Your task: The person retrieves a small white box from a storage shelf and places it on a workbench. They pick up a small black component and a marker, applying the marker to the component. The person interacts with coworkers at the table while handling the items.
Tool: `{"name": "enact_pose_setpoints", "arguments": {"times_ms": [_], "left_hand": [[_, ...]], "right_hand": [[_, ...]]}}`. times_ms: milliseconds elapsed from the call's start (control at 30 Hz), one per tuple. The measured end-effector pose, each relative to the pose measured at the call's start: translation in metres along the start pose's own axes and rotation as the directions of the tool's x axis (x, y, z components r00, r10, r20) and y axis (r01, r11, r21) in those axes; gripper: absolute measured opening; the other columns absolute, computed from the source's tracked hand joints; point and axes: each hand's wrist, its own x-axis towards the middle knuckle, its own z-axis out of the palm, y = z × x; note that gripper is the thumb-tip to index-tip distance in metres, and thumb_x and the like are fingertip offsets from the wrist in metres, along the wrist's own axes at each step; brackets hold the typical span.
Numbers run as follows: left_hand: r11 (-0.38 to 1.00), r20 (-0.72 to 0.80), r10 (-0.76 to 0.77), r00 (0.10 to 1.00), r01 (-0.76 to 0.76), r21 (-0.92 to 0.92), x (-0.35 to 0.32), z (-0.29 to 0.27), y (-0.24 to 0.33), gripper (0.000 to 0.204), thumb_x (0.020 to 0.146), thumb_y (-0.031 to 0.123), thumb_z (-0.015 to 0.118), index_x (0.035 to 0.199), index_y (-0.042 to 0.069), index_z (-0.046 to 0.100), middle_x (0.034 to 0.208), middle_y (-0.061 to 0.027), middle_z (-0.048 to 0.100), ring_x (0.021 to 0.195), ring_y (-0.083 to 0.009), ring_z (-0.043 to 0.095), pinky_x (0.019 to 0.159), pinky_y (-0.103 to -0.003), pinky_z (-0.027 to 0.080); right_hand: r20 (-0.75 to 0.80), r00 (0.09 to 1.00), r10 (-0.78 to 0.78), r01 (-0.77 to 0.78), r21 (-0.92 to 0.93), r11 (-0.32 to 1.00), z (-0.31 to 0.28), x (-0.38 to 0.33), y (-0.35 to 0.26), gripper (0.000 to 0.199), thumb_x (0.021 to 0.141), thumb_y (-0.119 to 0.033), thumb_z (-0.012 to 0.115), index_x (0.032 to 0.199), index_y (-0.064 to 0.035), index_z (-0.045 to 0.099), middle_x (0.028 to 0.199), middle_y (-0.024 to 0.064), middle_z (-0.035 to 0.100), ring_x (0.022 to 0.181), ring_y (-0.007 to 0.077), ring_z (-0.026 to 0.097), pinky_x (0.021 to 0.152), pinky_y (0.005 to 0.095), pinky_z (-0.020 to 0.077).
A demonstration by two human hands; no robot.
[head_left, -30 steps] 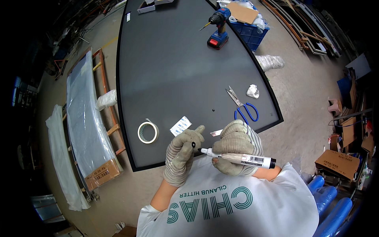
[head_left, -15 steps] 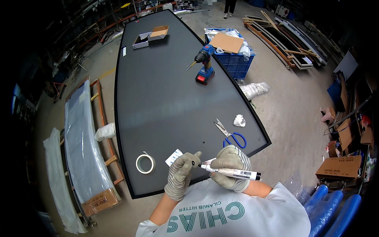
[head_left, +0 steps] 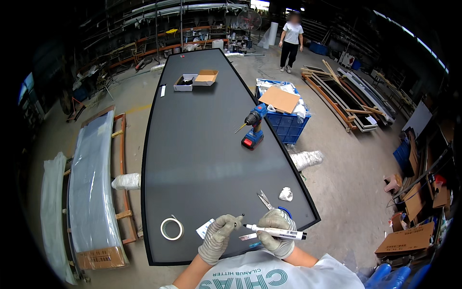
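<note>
My right hand, in a pale striped work glove, grips a white marker pen with its dark tip pointing at my left hand. My gloved left hand pinches a small dark round piece, too small to make out fully. Both hands are over the near end of a dark grey, black-edged panel. A white packet with blue print lies beside my left hand. Scissors with blue handles are partly hidden behind my right hand. A tiny black dot shows just beyond my left fingertips.
A tape roll lies left, crumpled white paper right. A cordless drill stands mid-panel; an open box sits farther off. Beyond the right edge is a blue crate. Wrapped panels lean left. A person stands far back.
The view has tilted up, so the panel sits lower and more of the far person shows. My hands keep their holds, with the marker tip still close to my left fingers.
</note>
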Motion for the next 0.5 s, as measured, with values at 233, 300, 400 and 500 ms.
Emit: {"name": "enact_pose_setpoints", "arguments": {"times_ms": [233,300,400,500], "left_hand": [[0.999,0.001,-0.008,1.0,0.008,-0.04,0.003,-0.011,-0.003,0.01,0.09,0.014,0.056,0.085,0.007,0.063,0.083,-0.0034,0.06,0.087,-0.0134,0.057,0.106,-0.041,0.035],[0.999,0.005,-0.005,1.0,0.005,-0.05,0.003,-0.013,-0.003,0.011,0.09,0.014,0.056,0.085,0.006,0.063,0.083,-0.0036,0.06,0.088,-0.0141,0.057,0.106,-0.041,0.035],[0.998,0.022,0.009,1.0,-0.008,-0.06,0.005,-0.012,-0.003,0.013,0.09,0.015,0.055,0.085,0.006,0.063,0.083,-0.0038,0.06,0.089,-0.015,0.057,0.106,-0.042,0.035],[0.998,0.038,0.006,0.999,-0.003,-0.07,0.005,-0.011,-0.001,0.013,0.09,0.015,0.055,0.084,0.006,0.063,0.083,-0.004,0.06,0.088,-0.0153,0.057,0.107,-0.042,0.034]], "right_hand": [[0.003,1.0,0.007,-0.007,-0.064,0.998,0.006,0.001,0.007,0.014,0.069,-0.012,0.072,0.08,-0.0057,0.067,0.069,0.0056,0.062,0.063,0.0218,0.056,0.062,0.0343,0.0437],[-0.007,1.0,0.017,-0.018,-0.027,0.999,0.008,0.001,0.008,0.013,0.07,-0.012,0.072,0.08,-0.0061,0.067,0.069,0.0057,0.062,0.064,0.0221,0.056,0.063,0.0341,0.0435],[-0.027,1.0,0.012,-0.012,-0.032,0.999,0.009,0.001,0.007,0.012,0.072,-0.013,0.072,0.081,-0.0061,0.067,0.068,0.0057,0.062,0.063,0.0221,0.055,0.064,0.0337,0.0433],[-0.013,0.999,0.03,-0.031,-0.066,0.997,0.008,-0.001,0.006,0.013,0.072,-0.012,0.072,0.082,-0.0056,0.067,0.068,0.0058,0.062,0.062,0.0217,0.055,0.063,0.0334,0.0432]]}}
